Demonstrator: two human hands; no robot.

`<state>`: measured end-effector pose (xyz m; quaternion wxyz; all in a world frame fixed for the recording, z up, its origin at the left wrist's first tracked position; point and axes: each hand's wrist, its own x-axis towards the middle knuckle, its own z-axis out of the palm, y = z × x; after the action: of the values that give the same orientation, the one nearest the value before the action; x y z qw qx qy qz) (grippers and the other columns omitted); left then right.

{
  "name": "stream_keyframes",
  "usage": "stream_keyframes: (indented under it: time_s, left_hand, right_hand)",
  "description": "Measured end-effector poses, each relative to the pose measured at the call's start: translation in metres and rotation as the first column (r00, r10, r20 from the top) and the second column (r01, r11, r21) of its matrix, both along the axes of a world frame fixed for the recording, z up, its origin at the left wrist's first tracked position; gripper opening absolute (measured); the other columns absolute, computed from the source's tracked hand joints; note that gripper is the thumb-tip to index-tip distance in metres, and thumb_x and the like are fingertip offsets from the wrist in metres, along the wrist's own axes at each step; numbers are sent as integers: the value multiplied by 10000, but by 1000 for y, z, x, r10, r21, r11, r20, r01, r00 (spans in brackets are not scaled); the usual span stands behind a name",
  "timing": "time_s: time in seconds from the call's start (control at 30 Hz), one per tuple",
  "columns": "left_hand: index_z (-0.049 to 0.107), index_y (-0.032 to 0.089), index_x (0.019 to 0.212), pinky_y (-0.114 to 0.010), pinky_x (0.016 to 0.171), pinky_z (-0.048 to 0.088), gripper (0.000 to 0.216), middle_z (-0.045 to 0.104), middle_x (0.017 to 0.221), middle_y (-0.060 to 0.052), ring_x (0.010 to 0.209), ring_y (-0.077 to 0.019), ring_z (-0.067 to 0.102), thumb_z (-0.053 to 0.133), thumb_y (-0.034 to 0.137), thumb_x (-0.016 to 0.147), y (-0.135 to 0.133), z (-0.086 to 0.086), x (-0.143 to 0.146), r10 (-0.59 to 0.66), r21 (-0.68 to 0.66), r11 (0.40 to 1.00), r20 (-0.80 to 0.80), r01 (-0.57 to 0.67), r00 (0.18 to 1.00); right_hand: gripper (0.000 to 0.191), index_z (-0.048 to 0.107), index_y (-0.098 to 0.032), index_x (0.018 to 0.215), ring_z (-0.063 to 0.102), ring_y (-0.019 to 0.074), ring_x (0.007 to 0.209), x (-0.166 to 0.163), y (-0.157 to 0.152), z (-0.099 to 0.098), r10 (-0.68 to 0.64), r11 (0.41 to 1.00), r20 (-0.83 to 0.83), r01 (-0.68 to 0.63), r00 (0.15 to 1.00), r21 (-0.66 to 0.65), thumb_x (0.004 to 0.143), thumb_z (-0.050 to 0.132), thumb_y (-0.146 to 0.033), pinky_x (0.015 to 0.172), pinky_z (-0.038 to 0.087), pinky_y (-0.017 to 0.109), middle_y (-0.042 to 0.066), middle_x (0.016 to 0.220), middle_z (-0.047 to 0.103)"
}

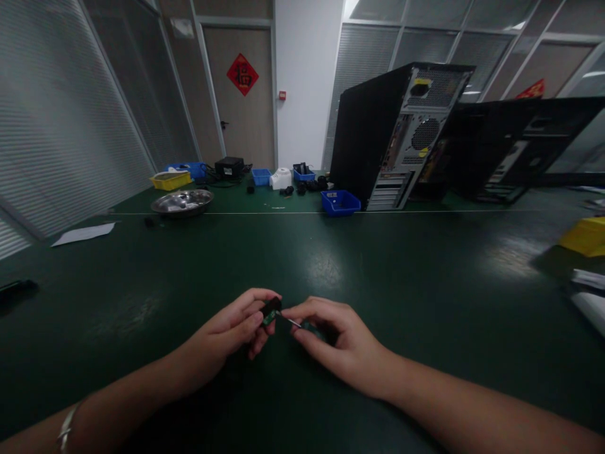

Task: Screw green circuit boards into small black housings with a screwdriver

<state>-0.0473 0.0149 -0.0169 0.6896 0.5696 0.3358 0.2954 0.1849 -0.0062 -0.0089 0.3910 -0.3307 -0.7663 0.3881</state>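
Observation:
My left hand [241, 325] is closed around a small black part with a green circuit board [271, 310], pinched between thumb and fingers above the green table. From the right, my right hand [343, 334] grips a thin screwdriver [293, 322]. Its metal shaft points left, and the tip is at the edge of the board; whether it touches is too small to tell. The screwdriver's dark handle is mostly hidden under my right fingers.
A steel bowl [182, 201] stands at the far left, near a yellow tray [171, 181]. A blue bin [340, 203] sits before a black computer tower [373, 132]. White paper [84, 234] lies at left; another yellow bin [586, 237] is at right.

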Motion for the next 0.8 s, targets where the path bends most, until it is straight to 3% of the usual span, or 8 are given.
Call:
stream_keyframes:
  time_s: [0.2, 0.33, 0.57, 0.8]
  left_hand:
    - [527, 155, 1321, -285, 614, 407, 434, 584, 874, -45, 680, -153, 507, 480, 409, 973, -2, 8, 4, -3, 66, 998, -87, 9, 996]
    - [487, 183, 1387, -283, 641, 416, 494, 583, 870, -27, 696, -153, 502, 550, 375, 937, -2, 11, 4, -10, 118, 992, -228, 38, 974]
    - [531, 191, 1319, -276, 638, 432, 368, 580, 836, -11, 682, -149, 525, 427, 311, 987, -4, 14, 3, 32, 309, 948, -316, 71, 948]
    - [566, 142, 1236, -278, 622, 454, 336, 603, 829, -28, 674, -152, 552, 453, 319, 975, -6, 18, 8, -4, 222, 973, -272, 67, 962]
  right_hand:
    - [249, 665, -153, 1132, 623, 177, 830, 0, 0, 1, 10, 1000, 1, -10, 1000, -7, 902, 570, -138, 743, 480, 313, 73, 949, 668]
    - [257, 667, -163, 1143, 617, 176, 820, 0, 1, 0, 10, 1000, 13, -10, 1000, -2, 904, 574, -142, 729, 474, 308, 69, 953, 670]
    - [269, 672, -174, 1150, 617, 169, 839, 1, 3, -1, 24, 1000, 15, -25, 1000, 15, 901, 585, -122, 740, 465, 294, 61, 962, 673]
    - [229, 681, -143, 1104, 625, 175, 836, 0, 3, -2, 21, 1000, 4, -21, 1000, 19, 894, 592, -119, 739, 467, 298, 76, 947, 677]
